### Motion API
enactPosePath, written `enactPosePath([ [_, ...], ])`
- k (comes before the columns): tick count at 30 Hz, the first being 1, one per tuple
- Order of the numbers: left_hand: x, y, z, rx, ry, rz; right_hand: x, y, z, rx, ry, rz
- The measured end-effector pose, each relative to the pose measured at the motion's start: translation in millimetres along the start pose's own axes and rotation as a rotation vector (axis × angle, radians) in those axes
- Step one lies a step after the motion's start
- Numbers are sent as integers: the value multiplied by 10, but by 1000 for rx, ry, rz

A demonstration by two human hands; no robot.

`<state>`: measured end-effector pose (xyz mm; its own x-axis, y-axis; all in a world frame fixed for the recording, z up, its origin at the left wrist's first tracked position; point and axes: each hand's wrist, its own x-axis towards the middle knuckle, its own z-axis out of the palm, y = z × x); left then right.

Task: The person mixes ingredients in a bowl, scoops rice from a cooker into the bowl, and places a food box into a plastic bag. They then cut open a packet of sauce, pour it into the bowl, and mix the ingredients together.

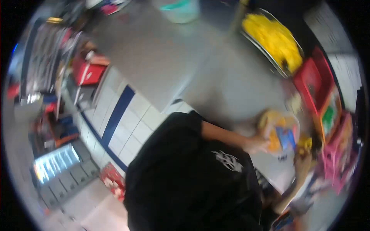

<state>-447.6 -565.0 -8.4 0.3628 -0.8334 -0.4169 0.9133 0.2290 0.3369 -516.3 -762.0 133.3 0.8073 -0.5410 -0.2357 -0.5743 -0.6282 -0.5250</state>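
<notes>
My left hand [256, 144] reaches from a black sleeve to the near side of a clear plastic pack [273, 119]. Its fingers look closed on the pack's edge. Inside the pack are orange-yellow pieces, and a blue label [286, 138] shows on it. On the pack's other side is my right hand [303, 161], with fingers curled beside a small yellow thing [305, 142]. Blur hides exactly what those fingers grip. Both hands are over the corner of a grey metal table [235, 84].
A metal tray [266, 57] heaped with yellow pieces stands at the far side. Red [314, 82] and pink [333, 158] baskets line the right. A whitish tub [179, 11] is at the top. White and blue floor tiles [127, 119] lie left; shelves and a red box [90, 73] are beyond.
</notes>
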Motion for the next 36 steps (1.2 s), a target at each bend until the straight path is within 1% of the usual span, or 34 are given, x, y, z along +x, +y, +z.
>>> enactPosePath([
  [1, 26, -56, -46, -24, -41, -22, 6, -280, -151, -109, -102, 41],
  [2, -16, -41, 117, 10, -47, -64, -21, -481, -297, -202, -207, 92],
  [3, -58, -32, 286, 45, -55, -105, -177, -348, -435, -65, -235, 236],
  [4, -146, 133, 165, 18, -53, 16, 23, -530, -186, -261, -305, 71],
  [5, -106, 187, 186, 112, 60, -51, 31, -491, 6, -358, -187, -145],
  [6, -130, 245, 185, 98, 64, -103, 103, -309, 281, -285, -167, -145],
  [7, -151, 292, 232, 105, 69, -96, 138, -329, 428, -364, -185, -119],
  [8, -203, 272, 300, 115, 75, -75, -5, -384, 534, -407, -146, -36],
  [9, -215, 262, 288, 115, 29, -79, -76, -453, 613, -453, -114, 47],
  [11, -204, 283, 231, 112, -50, -78, -260, -492, 670, -349, -18, 62],
  [14, -215, 302, 291, 154, -41, -66, -499, -411, 658, -204, 122, 60],
  [15, -218, 313, 332, 151, 18, -81, -546, -420, 605, -149, 175, 38],
  [16, -191, 320, 312, 150, -11, -74, -572, -449, 539, -93, 225, 13],
  [17, -177, 310, 281, 150, -37, -77, -537, -557, 430, -67, 242, 80],
  [18, -192, 293, 255, 155, -63, -93, -458, -495, 456, -114, 261, 73],
  [19, -202, 323, 309, 182, -33, -107, -315, -398, 500, -162, 286, 65],
  [20, -204, 329, 305, 181, -76, -91, -201, -312, 529, -214, 316, 44],
  [22, -222, 333, 290, 169, -154, -45, -136, -185, 603, -192, 208, 29],
  [23, -211, 323, 306, 156, -143, -27, -98, -130, 633, -182, 146, 15],
  [26, -259, 321, 309, 133, -112, -10, -127, 150, 578, 17, 121, -212],
  [29, -273, 320, 313, 112, -118, -23, -134, 25, 296, 110, -280, 199],
  [32, -301, 308, 287, 106, -122, -45, -100, 4, 223, 303, -450, 390],
  [35, -276, 290, 269, 98, -129, -66, -68, -16, 137, 401, -480, 548],
  [36, -265, 304, 274, 107, -136, -72, -63, -23, 85, 423, -454, 539],
])
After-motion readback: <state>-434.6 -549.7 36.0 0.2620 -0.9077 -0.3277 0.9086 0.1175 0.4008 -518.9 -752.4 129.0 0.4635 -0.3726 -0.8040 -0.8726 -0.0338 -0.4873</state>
